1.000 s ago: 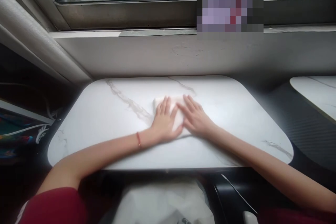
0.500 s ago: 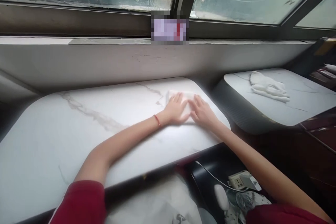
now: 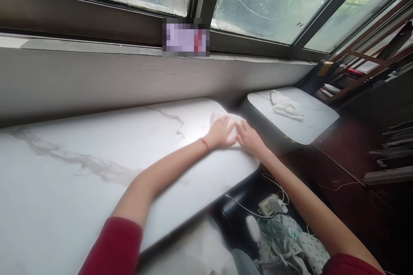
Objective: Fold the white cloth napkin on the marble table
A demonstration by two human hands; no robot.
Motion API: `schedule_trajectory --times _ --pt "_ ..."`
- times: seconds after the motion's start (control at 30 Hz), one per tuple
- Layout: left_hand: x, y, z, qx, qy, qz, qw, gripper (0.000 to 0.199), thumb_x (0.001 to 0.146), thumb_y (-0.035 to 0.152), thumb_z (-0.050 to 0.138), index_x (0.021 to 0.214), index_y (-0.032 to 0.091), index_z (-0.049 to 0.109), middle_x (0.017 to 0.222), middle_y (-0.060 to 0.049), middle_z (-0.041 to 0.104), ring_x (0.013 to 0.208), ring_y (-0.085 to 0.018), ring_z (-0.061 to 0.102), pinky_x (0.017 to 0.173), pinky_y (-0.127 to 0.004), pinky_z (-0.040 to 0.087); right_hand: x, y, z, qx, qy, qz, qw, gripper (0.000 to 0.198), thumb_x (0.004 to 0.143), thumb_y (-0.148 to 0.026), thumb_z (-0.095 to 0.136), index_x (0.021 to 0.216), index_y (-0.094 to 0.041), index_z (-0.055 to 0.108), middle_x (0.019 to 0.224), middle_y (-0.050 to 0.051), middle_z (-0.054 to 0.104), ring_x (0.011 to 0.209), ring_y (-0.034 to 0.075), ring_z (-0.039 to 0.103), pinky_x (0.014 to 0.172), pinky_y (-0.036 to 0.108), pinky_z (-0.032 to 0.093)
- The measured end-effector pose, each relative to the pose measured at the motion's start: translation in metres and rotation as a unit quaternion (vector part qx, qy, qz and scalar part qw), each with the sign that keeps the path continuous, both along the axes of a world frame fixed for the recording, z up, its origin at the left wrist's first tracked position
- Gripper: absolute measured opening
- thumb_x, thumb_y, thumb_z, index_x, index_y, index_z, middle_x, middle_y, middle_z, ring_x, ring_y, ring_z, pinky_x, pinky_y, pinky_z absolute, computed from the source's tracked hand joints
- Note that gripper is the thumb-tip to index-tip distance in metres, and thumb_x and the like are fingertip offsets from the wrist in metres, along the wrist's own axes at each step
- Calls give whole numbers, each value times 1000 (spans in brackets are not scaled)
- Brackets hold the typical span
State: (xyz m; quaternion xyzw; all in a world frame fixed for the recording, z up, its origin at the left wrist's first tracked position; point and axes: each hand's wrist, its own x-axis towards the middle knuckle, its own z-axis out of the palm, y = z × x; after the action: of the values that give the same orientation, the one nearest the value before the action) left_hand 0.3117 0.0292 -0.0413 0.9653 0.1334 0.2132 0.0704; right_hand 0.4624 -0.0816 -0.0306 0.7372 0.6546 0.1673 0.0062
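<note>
A white cloth lies under both hands near the right end of a white marble-patterned table. My left hand presses on it with the fingers stretched forward and the thumb out to the side. Close beside it, almost touching, my right hand rests on the right part of the cloth, by the table's rounded edge, with its fingers extended. A thin red bracelet circles my left wrist. The hands hide much of the cloth.
A second marbled table stands across a dark gap, with a crumpled white cloth on it. Below the near edge are a power strip, cables and bags. A wall and windows border the far side.
My view has turned to the right, bringing a shelf into sight. Both hands and the cloth have slid toward the table's right edge, and the cloth looks more rumpled.
</note>
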Motion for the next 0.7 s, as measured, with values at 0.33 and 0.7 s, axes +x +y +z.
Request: schedule_trajectory --times 0.33,0.7 --pt "-72 88 14 -2 26 206 978 61 94 43 47 145 8 47 155 -24 41 145 -34 38 117 -50 28 -59 155 -3 14 61 98 993 56 92 -23 36 145 -5 44 155 26 38 143 38 35 107 50 39" --pt "-141 13 26 17 116 181 976 66 97 40 42 147 -2 39 157 -32 32 148 -42 29 119 -54 23 -123 80 20 -30 -25 150 988 52 93 -23 34 138 -2 50 141 33 49 127 40 47 88 46 46"
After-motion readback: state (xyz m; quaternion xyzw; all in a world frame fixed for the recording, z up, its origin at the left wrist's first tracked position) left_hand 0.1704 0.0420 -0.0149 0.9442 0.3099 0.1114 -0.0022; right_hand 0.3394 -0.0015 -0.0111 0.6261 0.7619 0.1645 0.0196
